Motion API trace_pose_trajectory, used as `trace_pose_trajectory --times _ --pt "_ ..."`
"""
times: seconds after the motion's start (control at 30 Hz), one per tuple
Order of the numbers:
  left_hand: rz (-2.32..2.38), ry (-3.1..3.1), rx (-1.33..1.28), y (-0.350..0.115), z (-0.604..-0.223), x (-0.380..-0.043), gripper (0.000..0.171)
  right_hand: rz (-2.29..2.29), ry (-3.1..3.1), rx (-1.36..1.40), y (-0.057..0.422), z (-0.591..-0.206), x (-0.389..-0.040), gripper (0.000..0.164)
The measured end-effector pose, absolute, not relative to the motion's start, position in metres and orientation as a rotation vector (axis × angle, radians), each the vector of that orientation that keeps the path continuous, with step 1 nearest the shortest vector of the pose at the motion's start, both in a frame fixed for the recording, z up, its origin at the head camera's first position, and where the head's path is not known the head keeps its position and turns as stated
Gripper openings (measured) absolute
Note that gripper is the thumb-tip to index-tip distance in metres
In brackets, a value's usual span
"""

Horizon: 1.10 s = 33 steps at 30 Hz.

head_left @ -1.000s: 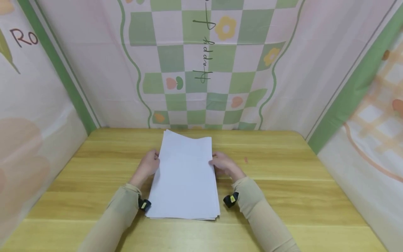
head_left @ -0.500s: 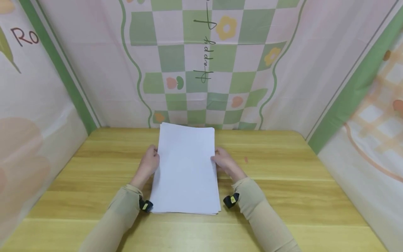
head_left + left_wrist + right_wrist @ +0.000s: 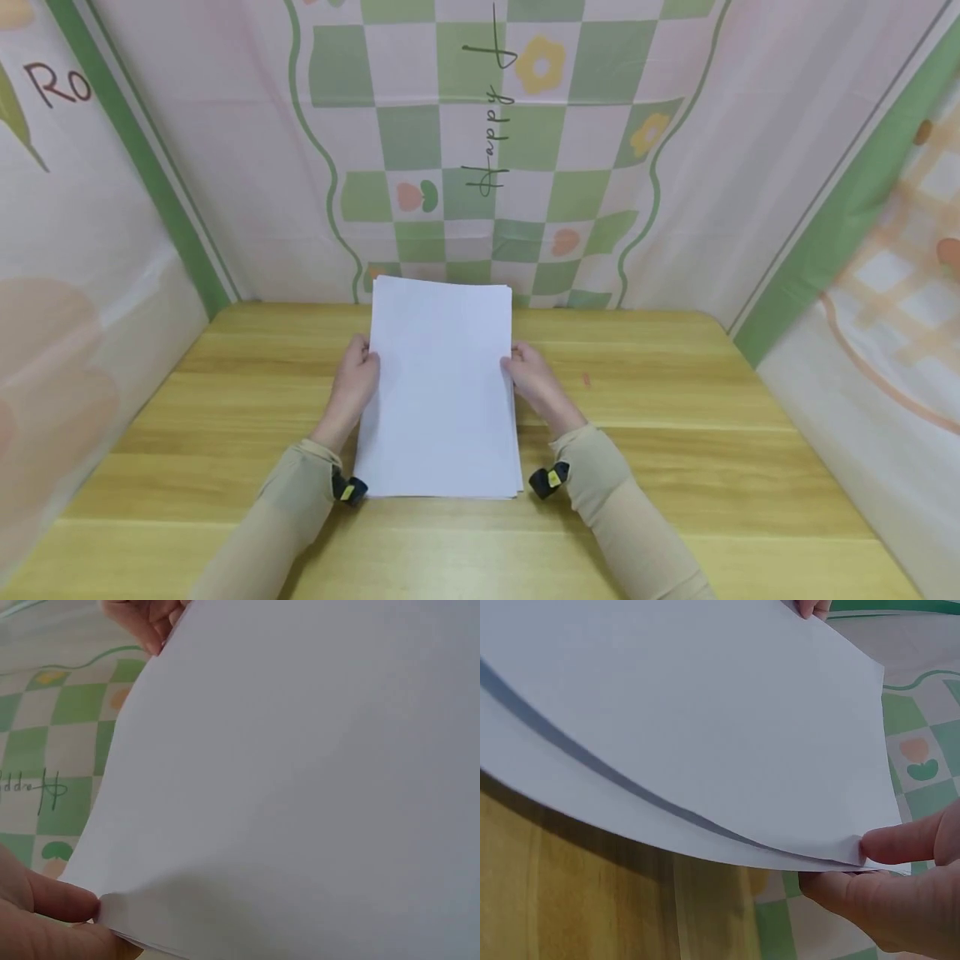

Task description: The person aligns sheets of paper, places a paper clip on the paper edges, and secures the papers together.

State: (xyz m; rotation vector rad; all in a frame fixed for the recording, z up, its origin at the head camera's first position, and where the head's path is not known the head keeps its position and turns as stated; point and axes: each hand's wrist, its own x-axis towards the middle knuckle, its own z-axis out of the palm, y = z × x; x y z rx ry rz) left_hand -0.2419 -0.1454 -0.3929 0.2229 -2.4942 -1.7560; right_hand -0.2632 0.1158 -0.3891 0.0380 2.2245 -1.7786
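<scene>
A: Starting with the head view, how far along is it?

B: The paper stack (image 3: pixel 442 392) is held over the desk (image 3: pixel 660 417), its far end tipped up in front of the wall cloth (image 3: pixel 528 137). I can't tell whether the near edge touches the desk. I'd judge the gathering done; evening the sheets seems left, because the near right corners don't quite match.

A: And the hands?

B: The left hand (image 3: pixel 355 379) pinches the left side and the right hand (image 3: pixel 536 379) the right side, nearly level, thumbs on top, forearms angling inward.

A: The left wrist view?

B: The left hand grips the edge at lower left, with a few sheet edges close together beside it.

A: And the right wrist view?

B: The right hand pinches near a far corner, thumb above, fingers beneath. A lower sheet juts past the top one along the long side, with a gap between them, so squaring looks unfinished.
</scene>
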Motion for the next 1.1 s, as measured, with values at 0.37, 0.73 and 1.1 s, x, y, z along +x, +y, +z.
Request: trace_pose_trajectory --times 0.37,0.73,1.1 --pt "-1.754 -2.379 0.232 -0.142 -0.388 -0.238 0.025 -1.814 2.289 0.015 0.111 -0.383 -0.258 0.04" --pt "-1.788 -2.266 0.203 -0.14 -0.378 -0.233 0.03 -1.843 2.471 0.032 0.101 -0.377 -0.251 0.038" --pt "-1.818 -2.185 0.158 -0.139 -0.373 -0.228 0.032 -1.936 2.577 -0.031 0.096 -0.378 -0.24 0.029"
